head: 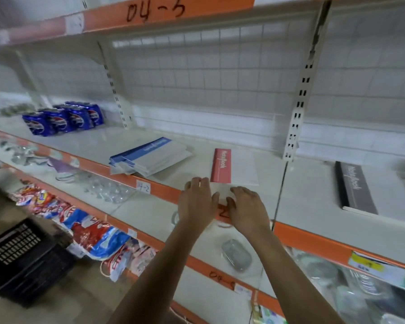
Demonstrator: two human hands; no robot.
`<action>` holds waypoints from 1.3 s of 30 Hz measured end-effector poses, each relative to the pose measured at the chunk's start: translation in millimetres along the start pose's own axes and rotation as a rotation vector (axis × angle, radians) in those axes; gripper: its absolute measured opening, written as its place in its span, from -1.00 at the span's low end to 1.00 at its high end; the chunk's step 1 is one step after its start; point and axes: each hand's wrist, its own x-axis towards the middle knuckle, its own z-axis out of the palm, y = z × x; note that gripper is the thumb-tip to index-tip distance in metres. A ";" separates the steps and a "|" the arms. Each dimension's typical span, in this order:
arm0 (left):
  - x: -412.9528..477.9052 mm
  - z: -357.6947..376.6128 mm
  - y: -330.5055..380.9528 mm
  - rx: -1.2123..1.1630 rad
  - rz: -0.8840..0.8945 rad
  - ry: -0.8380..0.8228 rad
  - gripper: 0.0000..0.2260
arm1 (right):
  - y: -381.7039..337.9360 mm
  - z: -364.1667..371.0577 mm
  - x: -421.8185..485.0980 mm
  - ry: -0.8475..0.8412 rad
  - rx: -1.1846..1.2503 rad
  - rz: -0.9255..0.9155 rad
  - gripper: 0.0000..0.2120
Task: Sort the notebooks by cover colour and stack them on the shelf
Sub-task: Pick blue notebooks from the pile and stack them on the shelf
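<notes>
Both hands, left hand (198,202) and right hand (246,206), open, empty at shelf (278,183) front edge; square red notebook (221,166) before lifting another.

Shelf (255,146) mid-frame: packets (63,119) far left, notebook pile (150,155) centre-left, single notebook (234,167) centre, another notebook (357,190) right. Crate (21,258) lower left.

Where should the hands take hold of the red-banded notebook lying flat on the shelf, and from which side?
Probably its near short edge, approached from the shelf front. The red-banded notebook lies flat with that edge facing the left hand and right hand, which hover empty just before it. Lying flat, it offers no side to pinch, so slide fingers under the near edge, or drag it forward first.
</notes>
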 end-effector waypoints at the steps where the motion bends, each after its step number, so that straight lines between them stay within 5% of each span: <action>1: 6.1 -0.2 -10.7 0.001 -0.013 0.008 -0.58 | -6.7 4.9 8.2 -0.006 0.007 0.004 -0.66; 7: 63.5 -2.0 -70.1 0.039 -0.131 0.017 -0.56 | -46.3 39.8 69.4 -0.018 0.120 0.004 -0.63; 17: 145.6 25.3 -131.8 0.124 -0.328 -0.245 -0.36 | -85.5 63.0 139.0 -0.044 0.229 -0.006 -0.74; 21: 152.5 21.2 -124.4 0.293 -0.144 -0.177 -0.61 | -93.3 71.1 154.0 -0.069 0.350 0.111 -0.71; 23: 153.5 16.4 -116.0 0.203 -0.031 -0.181 -0.79 | -96.5 74.7 160.1 -0.052 0.493 0.231 -0.60; 26: 152.6 3.2 -102.7 -0.056 0.112 -0.245 -0.81 | -97.3 78.3 167.8 0.045 0.807 0.480 -0.48; 30: 155.0 -19.3 -111.3 -0.518 0.229 -0.470 -0.88 | -86.2 81.2 177.1 0.156 0.958 0.574 -0.70; 33: 166.1 -13.4 -140.7 -0.696 0.079 -0.398 -0.66 | -78.8 73.8 172.9 0.268 0.946 0.539 -0.59; 36: 183.8 6.7 -175.2 -0.116 -0.079 -0.243 -0.36 | -72.7 66.3 164.8 0.300 0.888 0.537 -0.48; 39: 198.2 10.1 -199.8 0.043 -0.300 -0.341 -0.09 | -71.8 67.6 158.3 0.256 0.883 0.545 -0.48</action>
